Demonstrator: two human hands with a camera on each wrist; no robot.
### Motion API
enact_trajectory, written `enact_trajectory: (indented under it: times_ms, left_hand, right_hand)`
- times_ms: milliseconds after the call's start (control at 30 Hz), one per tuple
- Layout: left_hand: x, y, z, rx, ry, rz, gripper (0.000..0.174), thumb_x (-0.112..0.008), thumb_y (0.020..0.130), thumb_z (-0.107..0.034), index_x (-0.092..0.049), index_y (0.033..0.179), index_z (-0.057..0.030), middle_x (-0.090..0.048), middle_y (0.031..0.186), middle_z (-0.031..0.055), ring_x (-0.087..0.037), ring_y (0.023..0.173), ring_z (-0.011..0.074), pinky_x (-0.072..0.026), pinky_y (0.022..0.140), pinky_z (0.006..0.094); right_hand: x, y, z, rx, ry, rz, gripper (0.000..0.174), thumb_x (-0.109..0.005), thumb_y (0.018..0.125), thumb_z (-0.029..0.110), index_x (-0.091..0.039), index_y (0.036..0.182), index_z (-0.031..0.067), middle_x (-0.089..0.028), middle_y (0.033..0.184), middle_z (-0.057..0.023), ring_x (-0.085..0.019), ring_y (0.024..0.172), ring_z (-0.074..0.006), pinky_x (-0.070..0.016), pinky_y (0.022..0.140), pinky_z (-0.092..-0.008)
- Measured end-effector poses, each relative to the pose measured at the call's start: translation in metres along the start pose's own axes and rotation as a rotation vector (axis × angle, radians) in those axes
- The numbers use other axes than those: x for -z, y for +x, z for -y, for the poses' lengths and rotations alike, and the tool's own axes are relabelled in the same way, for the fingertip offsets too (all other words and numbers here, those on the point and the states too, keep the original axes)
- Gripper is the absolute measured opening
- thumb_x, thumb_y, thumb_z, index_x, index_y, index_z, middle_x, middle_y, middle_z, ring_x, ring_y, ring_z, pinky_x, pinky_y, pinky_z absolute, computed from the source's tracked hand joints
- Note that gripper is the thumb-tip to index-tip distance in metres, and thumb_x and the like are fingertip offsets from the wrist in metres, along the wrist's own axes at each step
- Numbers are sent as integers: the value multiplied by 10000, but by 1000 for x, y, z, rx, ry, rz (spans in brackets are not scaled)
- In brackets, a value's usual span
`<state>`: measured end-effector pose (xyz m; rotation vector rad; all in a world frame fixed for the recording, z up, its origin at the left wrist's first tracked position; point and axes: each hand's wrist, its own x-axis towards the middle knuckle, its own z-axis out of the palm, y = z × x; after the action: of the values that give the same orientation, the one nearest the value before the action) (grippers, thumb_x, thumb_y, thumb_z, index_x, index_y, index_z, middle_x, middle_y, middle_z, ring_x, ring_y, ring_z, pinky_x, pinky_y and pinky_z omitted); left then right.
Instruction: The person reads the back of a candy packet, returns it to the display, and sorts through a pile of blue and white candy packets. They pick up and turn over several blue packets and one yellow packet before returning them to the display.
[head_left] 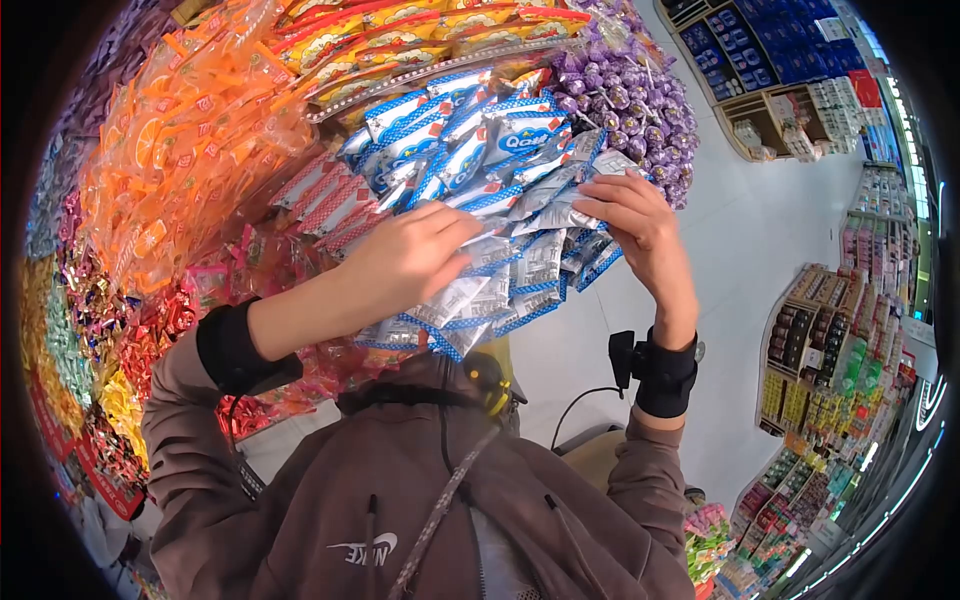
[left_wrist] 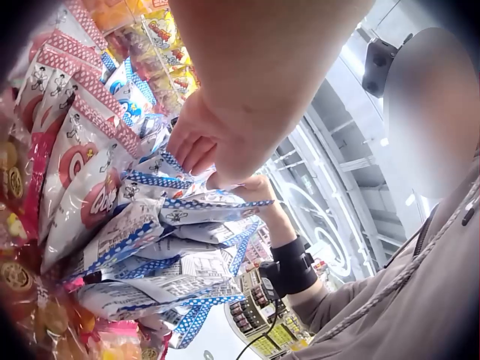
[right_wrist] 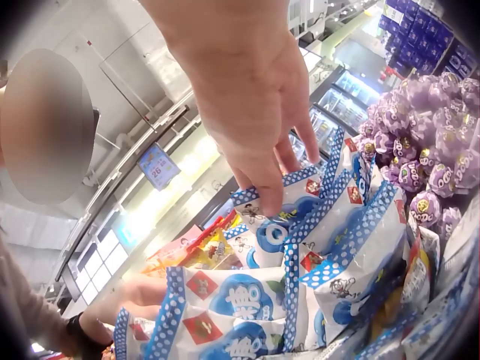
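Note:
Blue-and-white candy packets (head_left: 525,140) lie heaped in the display, some with their silver printed backs (head_left: 540,260) up. My left hand (head_left: 420,250) bends its fingers over the near left side of this heap. Its thumb and fingertips meet at a packet edge (left_wrist: 169,180), partly hidden by the hand. At the right side, my right hand (head_left: 640,220) pinches the top of a packet (right_wrist: 266,244). The thumb lies across that packet's printed front, with the other fingers behind it. More upright packets (right_wrist: 225,300) stand close below this hand.
Orange candy bags (head_left: 190,150) fill the left, and red-and-white packets (head_left: 325,205) adjoin the blue heap. Yellow bags (head_left: 390,50) lie behind a clear divider. Purple wrapped lollipops (head_left: 620,100) stand at the far right. Stocked shelves (head_left: 830,350) line the floor beyond (head_left: 730,260).

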<state>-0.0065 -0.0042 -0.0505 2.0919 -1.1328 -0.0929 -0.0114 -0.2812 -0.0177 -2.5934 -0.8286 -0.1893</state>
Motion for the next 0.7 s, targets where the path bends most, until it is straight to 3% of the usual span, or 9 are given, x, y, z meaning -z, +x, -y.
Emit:
enact_trajectory:
  times_ms: [100,200,300,400,500,600,700]
  left_hand:
    - [1,0,0,9,-28,-6,303,-628,741,-45,-536,1019,33,-574,959,157,-558,878,321,-464,757,370]
    - [1,1,-2,64,-84,-10,307,-618,770,-53,-533,1052,33,-579,997,155,-568,923,288,-468,777,345]
    - [-1,14,-13,254,-444,-80,290,-576,837,-72,-521,1101,35,-580,1062,139,-572,966,200,-462,809,300]
    - [-1,30,-19,476,-892,-58,279,-539,881,-100,-518,1123,37,-576,1095,112,-546,984,120,-443,840,266]
    - [-12,37,-13,437,-974,-79,292,-575,868,-185,-556,1057,37,-619,978,96,-565,860,99,-457,742,244]
    - [-11,38,-11,543,-1019,50,278,-573,870,-195,-577,1024,37,-629,909,65,-558,819,78,-452,713,229]
    - [-10,35,-12,527,-916,37,264,-563,877,-199,-593,992,37,-636,859,43,-556,792,62,-450,693,223]
  right_hand:
    - [13,0,3,-28,95,-157,163,-613,723,1,-634,880,37,-628,863,-80,-589,818,-232,-465,746,-315]
    - [16,-9,16,-430,366,-276,90,-624,791,70,-622,860,12,-600,715,-50,-544,628,-120,-429,580,-243]
    - [9,-4,23,-604,637,-212,152,-632,825,143,-616,864,-3,-543,630,11,-449,564,-27,-335,485,-187]
    - [2,3,32,-683,794,-189,179,-642,820,165,-621,862,-7,-519,611,53,-420,542,0,-312,460,-174]
    - [4,12,41,-709,861,-158,198,-621,838,182,-626,877,-12,-519,597,46,-416,514,-7,-316,438,-183]
    - [1,16,42,-712,841,-174,180,-611,835,159,-629,858,-19,-513,591,52,-405,517,-2,-305,437,-183]
    - [-5,17,40,-736,854,-197,155,-606,830,133,-627,818,-20,-504,587,60,-386,516,4,-285,432,-184]
